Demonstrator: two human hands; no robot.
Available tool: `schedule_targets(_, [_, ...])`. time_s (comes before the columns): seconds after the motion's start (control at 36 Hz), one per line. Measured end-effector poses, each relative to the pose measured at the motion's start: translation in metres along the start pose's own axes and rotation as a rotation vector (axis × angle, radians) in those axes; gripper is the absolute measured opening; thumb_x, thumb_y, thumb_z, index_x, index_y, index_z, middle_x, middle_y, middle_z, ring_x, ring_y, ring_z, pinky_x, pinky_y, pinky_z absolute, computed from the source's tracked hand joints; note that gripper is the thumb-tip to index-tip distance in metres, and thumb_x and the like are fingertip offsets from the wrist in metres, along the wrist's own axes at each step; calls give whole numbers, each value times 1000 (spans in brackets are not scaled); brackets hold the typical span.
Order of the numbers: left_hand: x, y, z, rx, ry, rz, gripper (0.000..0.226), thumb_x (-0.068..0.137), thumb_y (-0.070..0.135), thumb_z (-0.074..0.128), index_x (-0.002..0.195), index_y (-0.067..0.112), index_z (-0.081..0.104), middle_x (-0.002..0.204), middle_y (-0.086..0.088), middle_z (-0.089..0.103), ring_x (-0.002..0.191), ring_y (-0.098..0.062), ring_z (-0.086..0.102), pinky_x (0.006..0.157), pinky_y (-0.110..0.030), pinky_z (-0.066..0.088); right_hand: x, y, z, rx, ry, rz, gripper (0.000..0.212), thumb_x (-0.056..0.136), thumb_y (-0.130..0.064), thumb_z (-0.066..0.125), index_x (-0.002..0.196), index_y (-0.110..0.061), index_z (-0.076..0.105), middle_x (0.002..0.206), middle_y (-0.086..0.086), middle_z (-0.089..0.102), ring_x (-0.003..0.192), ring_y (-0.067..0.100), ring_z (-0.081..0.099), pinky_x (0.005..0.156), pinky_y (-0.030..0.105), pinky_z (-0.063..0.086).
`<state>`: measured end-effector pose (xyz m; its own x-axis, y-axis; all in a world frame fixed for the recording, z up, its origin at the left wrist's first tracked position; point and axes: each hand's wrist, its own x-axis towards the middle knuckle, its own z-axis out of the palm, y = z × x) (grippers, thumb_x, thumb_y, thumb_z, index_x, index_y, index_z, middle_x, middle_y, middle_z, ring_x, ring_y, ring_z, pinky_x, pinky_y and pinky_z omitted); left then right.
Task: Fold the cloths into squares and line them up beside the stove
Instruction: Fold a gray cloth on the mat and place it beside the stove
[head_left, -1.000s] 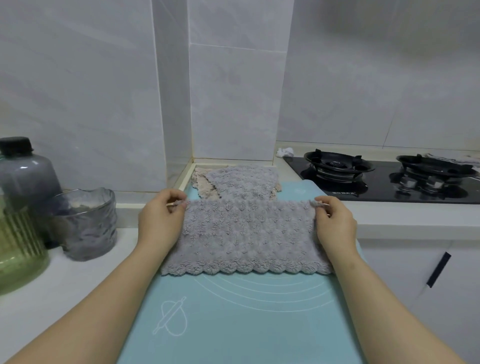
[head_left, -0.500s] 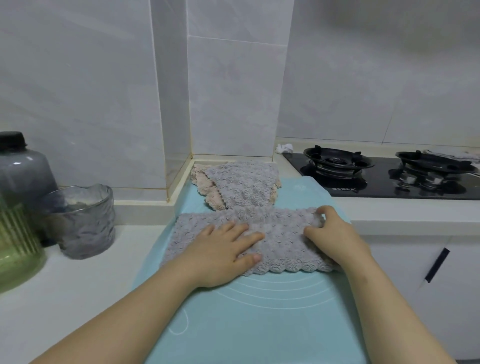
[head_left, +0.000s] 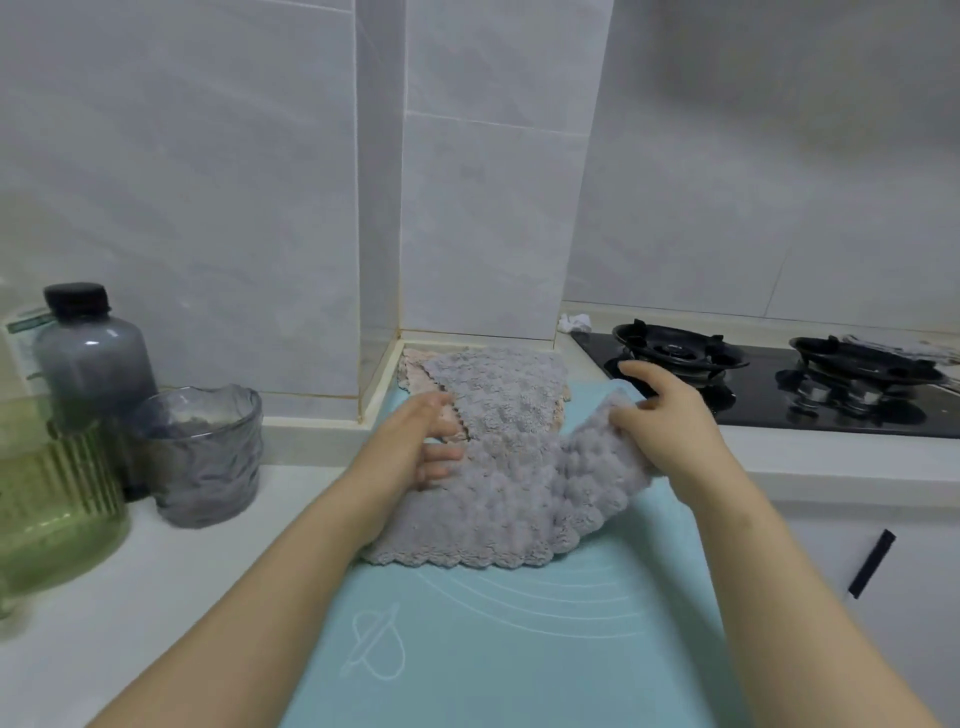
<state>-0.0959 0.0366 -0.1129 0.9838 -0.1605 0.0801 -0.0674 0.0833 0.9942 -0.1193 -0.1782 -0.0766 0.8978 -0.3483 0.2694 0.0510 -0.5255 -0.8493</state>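
Observation:
A grey fluffy cloth (head_left: 498, 509), folded into a strip, lies across the blue mat (head_left: 519, 639). My right hand (head_left: 670, 421) grips its right end and holds it lifted off the mat, curling leftward. My left hand (head_left: 421, 447) rests on the cloth's left part with fingers spread, blurred. Behind them a folded grey cloth (head_left: 504, 384) lies on a pinkish cloth (head_left: 415, 371) in the wall corner. The black gas stove (head_left: 779, 384) is to the right.
A dark-capped bottle (head_left: 88, 353), a grey glass cup (head_left: 202, 457) and a green ribbed jar (head_left: 57, 499) stand on the white counter at left. A small white rag (head_left: 574, 323) lies behind the stove. More cloth (head_left: 904, 348) lies beyond the far burner.
My right hand has lifted the cloth's right end and carries it leftward. My left hand shifted from pinching the left corner to lying flat on the cloth.

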Motion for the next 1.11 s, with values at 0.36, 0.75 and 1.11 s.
schedule_targets(0.36, [-3,6,-34,-196,53,-244,42,94,54,34,121,24,45,100,-17,65,85,-25,64,65,-35,51,-20,-62,77,524,-468,55,24,97,-14,40,111,-28,54,82,3,64,50,14,54,50,26,46])
schedule_targets(0.75, [3,-8,-48,831,198,54,15,79,10,64,80,24,62,71,4,53,64,-11,49,59,-22,39,-24,-15,90,0,-383,-205,20,88,-12,54,86,-32,57,77,-3,63,60,10,57,65,30,49])
schedule_targets(1.11, [-14,-20,-30,1425,-156,106,57,99,41,25,149,21,8,157,8,8,145,-11,0,116,-40,5,-36,-4,104,-608,-419,-313,46,96,-29,37,141,-18,34,152,-3,27,139,17,19,110,36,17])
